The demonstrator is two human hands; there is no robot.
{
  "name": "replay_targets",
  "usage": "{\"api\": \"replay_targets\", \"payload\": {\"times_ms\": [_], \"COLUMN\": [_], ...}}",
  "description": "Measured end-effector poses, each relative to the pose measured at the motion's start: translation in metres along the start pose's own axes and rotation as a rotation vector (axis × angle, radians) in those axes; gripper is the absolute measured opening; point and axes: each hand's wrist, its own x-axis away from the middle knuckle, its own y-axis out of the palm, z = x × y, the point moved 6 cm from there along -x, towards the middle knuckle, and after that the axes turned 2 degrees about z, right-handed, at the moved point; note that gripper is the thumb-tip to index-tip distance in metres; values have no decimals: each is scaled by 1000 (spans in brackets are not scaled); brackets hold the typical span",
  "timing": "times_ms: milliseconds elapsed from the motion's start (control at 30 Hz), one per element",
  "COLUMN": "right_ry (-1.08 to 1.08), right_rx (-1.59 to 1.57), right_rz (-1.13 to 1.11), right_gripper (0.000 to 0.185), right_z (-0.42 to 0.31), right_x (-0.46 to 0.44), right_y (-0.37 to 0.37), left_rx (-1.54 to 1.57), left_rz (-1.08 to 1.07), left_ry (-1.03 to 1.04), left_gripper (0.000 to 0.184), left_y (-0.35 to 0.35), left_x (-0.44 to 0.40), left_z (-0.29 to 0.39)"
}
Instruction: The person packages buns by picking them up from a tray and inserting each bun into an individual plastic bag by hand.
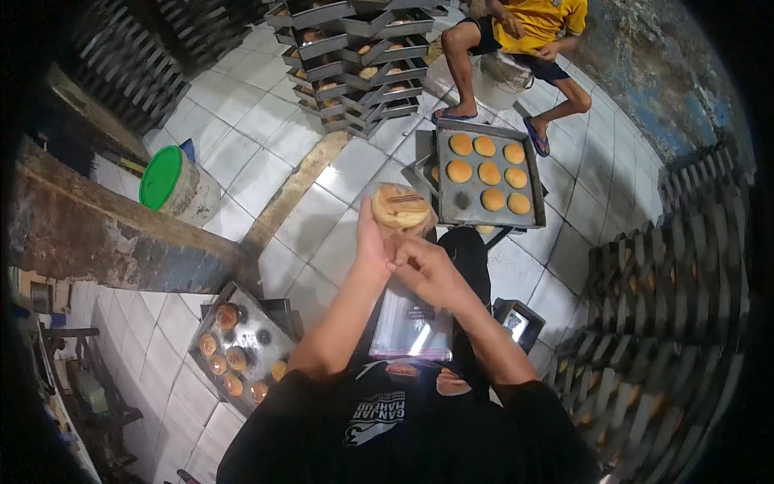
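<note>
A round bun in a clear printed wrapper [401, 208] rests on my left hand [371, 242], whose fingers curl round its left side and underside. Just below the bun, my right hand [426, 270] has its fingers pinched at the lower end of the wrapper. On my lap lies a stack of clear plastic bags [411, 327]. In front of me to the right, a metal tray [472, 211] holds several golden buns [489, 173] in rows. At the lower left, another tray [262, 367] carries several glossy buns [236, 357], which look wrapped.
Stacked trays [347, 48] of buns rise at the top. More stacks [653, 323] line the right side. A bucket with a green lid [161, 179] stands left, near a worn beam [121, 226]. Across from me sits a person in a yellow shirt [536, 24].
</note>
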Motion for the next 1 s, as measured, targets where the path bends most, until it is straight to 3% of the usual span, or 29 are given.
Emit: {"api": "replay_targets", "payload": {"times_ms": [33,67,133,167,200,233,267,333,400,433,467,533,567,600,633,667,767,800,900,933,1000], "right_ry": [-20,-53,5,78,148,222,-125,-262,-226,11,115,333,251,178,110,-97,-124,188,602,608,721], "right_rx": [-211,-417,-475,-310,-140,33,552,530,489,325,324,314,376,436,495,474,504,165,-281,-396,-442], "right_rz": [-171,-347,-313,-104,107,321,463,353,307,350,392,404,377,357,339,439,442,443,341,313,263], "right_gripper": [26,28,27,23,21,19,21,22,18,15,17,20,19,19,18,30,32,36,39,37,34], "right_z": [-12,-35,-42,-35,-28,-24,-40,-46,-36,-11,16,40,36,27,17,-3,-6,40,51,48,89], "right_x": [11,24,30,25,23,24,17,12,16,10,7,0,-6,-9,-9,-10,-20,-23,-9,3,42], "right_y": [2,-6,-12,-19,-29,-41,-48,-46,-45,-54,-60,-69,-69,-68,-66,-62,-71,-79,-83,-71,-46], "left_rx": [-75,96,64,48,117,45,-27,-55,-542,-775,-463,-757,-908,-1011,-964,-918,-1018,-1100,-1269,-1344,-1084], "left_rz": [-3,-69,-40,-30,122,35,-54,-211,-35,35,-166,-129,-106,52,47,42,168,234,162,132,158], "left_ry": [28,-27,61,102,99,-19,-137,-267,93,303,111,347,468,580,581,582,600,590,1071,975,618], "left_gripper": [71,65,63,62,55,54,53,55,56,58,50,43,40,35,33,31,25,23,20,20,22], "left_y": [-2,-27,-45,-49,-24,-3,11,20,-6,-9,-5,7,16,27,28,30,46,44,26,12,-33], "left_x": [-4,-24,-23,-23,10,36,59,70,54,42,33,36,38,47,48,46,42,47,56,62,64], "left_z": [-1,0,33,40,39,25,12,3,24,37,25,27,28,37,38,40,62,65,71,66,46]}}
